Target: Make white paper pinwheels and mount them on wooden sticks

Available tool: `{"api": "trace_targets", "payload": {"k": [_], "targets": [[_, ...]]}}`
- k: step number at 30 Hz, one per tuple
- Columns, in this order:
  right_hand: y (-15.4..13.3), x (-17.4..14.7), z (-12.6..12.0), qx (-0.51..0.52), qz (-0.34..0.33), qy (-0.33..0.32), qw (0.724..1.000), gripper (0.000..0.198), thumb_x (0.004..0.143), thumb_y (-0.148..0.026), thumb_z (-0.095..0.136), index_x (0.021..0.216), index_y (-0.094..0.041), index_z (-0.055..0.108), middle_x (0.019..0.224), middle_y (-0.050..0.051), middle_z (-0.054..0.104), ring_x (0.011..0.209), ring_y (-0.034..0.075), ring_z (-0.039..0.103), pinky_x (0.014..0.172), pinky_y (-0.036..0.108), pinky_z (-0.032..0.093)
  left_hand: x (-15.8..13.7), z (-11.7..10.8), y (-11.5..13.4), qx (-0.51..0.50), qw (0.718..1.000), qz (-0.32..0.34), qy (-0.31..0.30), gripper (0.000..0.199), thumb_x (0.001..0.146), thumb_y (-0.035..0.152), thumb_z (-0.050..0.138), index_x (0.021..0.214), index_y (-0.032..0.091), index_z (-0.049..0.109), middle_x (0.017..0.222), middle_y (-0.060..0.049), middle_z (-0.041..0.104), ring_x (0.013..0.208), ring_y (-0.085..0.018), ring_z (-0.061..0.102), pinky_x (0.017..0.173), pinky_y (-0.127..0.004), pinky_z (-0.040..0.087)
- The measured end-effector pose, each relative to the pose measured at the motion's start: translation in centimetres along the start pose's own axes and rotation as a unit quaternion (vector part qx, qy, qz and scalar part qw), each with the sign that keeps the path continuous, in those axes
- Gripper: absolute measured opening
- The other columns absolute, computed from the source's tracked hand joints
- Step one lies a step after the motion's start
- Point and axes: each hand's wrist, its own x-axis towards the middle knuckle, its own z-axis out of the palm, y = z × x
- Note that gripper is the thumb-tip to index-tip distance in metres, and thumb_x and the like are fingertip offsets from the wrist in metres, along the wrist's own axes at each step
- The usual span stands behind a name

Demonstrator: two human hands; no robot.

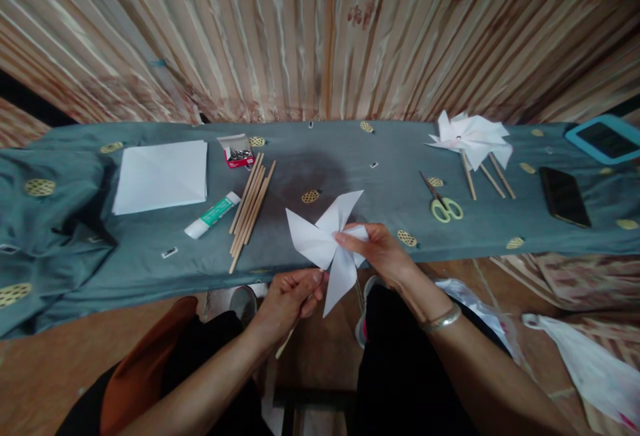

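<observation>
A white paper pinwheel [306,233] with folded blades is held over the front edge of the cloth-covered table. My right hand [377,249] grips it, the thumb pressed on its middle and the fingers behind, partly hidden by the paper. My left hand [297,296] is closed round a thin wooden stick [285,344] just below the pinwheel. The stick's lower end sticks out beneath that hand; its upper end lies by the paper, and I cannot tell whether they are joined.
At left lie stacked white paper [160,176], a glue stick [213,215], a red box of metal pins [236,151] and several wooden sticks [253,206]. At right are scissors [443,206], several pinwheels on sticks [470,136], a phone [565,196] and a blue-framed device [607,137].
</observation>
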Motion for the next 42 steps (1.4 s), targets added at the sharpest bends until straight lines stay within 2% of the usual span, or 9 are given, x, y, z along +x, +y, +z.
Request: {"api": "trace_targets", "payload": {"k": [13,18,23,28,31,34,37,42], "targets": [[-0.3,0.2,-0.5,-0.098,-0.031,-0.004,0.995,0.03,0.063,-0.048,0.077,0.063,-0.021,0.065,0.061,-0.002,0.061,0.055,0.011,0.048,0.056,0.026,0.037,-0.2,0.0,-0.6,0.026,0.999,0.006,0.018,0.047,0.074,0.055,0.067,0.054,0.015,0.054,0.042,0.007,0.035,0.044,-0.005,0.022,0.051,-0.024,0.014],[-0.3,0.4,-0.8,-0.121,-0.038,0.0,0.992,0.033,0.061,-0.045,0.08,0.081,-0.02,0.07,0.074,0.0,0.07,0.061,0.013,0.056,0.058,0.026,0.043,-0.7,0.2,-0.6,0.007,0.999,-0.001,0.033,0.044,0.069,0.055,0.071,0.063,0.012,0.064,0.047,0.006,0.039,0.047,-0.005,0.023,0.051,-0.023,0.014],[0.2,0.7,-1.3,-0.164,-0.109,-0.028,0.98,0.042,0.065,-0.043,0.08,0.098,-0.02,0.068,0.095,0.004,0.073,0.082,0.019,0.065,0.075,0.03,0.05,-1.5,1.0,-0.8,-0.026,0.998,0.002,0.05,0.041,0.066,0.053,0.074,0.068,0.012,0.07,0.048,0.005,0.042,0.047,-0.005,0.024,0.05,-0.022,0.016],[0.7,1.2,-1.1,-0.26,-0.143,-0.023,0.955,0.051,0.066,-0.043,0.078,0.109,-0.019,0.065,0.107,0.008,0.071,0.096,0.023,0.065,0.09,0.038,0.049,-1.9,1.1,-1.8,-0.067,0.996,0.008,0.052,0.042,0.06,0.052,0.078,0.069,0.011,0.071,0.048,0.006,0.042,0.044,-0.003,0.02,0.046,-0.021,0.012],[0.5,1.8,-0.8,-0.375,-0.182,0.03,0.909,0.064,0.063,-0.044,0.08,0.12,-0.021,0.062,0.13,0.012,0.059,0.122,0.029,0.053,0.105,0.045,0.039,-1.5,0.8,-2.2,-0.083,0.994,0.008,0.063,0.041,0.057,0.049,0.079,0.071,0.011,0.071,0.05,0.006,0.044,0.043,-0.002,0.02,0.045,-0.021,0.01],[0.1,2.4,-0.8,-0.463,-0.15,0.066,0.871,0.088,0.061,-0.051,0.079,0.137,-0.017,0.049,0.151,0.017,0.036,0.141,0.034,0.031,0.113,0.049,0.029,-0.9,0.8,-2.2,-0.105,0.992,0.012,0.07,0.041,0.054,0.047,0.08,0.071,0.011,0.07,0.05,0.006,0.045,0.042,-0.002,0.022,0.044,-0.021,0.01],[-0.4,3.0,-1.0,-0.509,-0.103,0.062,0.852,0.106,0.062,-0.058,0.077,0.147,-0.012,0.033,0.157,0.022,0.022,0.146,0.035,0.021,0.116,0.048,0.026,-0.4,0.9,-2.0,-0.116,0.991,0.014,0.063,0.038,0.055,0.045,0.079,0.069,0.011,0.068,0.045,0.007,0.04,0.042,-0.002,0.022,0.044,-0.02,0.01],[-0.7,4.0,-1.2,-0.525,-0.089,0.055,0.845,0.12,0.058,-0.058,0.078,0.153,-0.017,0.016,0.16,0.022,0.014,0.148,0.036,0.012,0.115,0.055,0.02,-0.1,1.1,-2.1,-0.154,0.987,-0.008,0.052,0.035,0.057,0.042,0.079,0.066,0.011,0.066,0.044,0.008,0.039,0.042,-0.002,0.024,0.043,-0.02,0.011]]}}
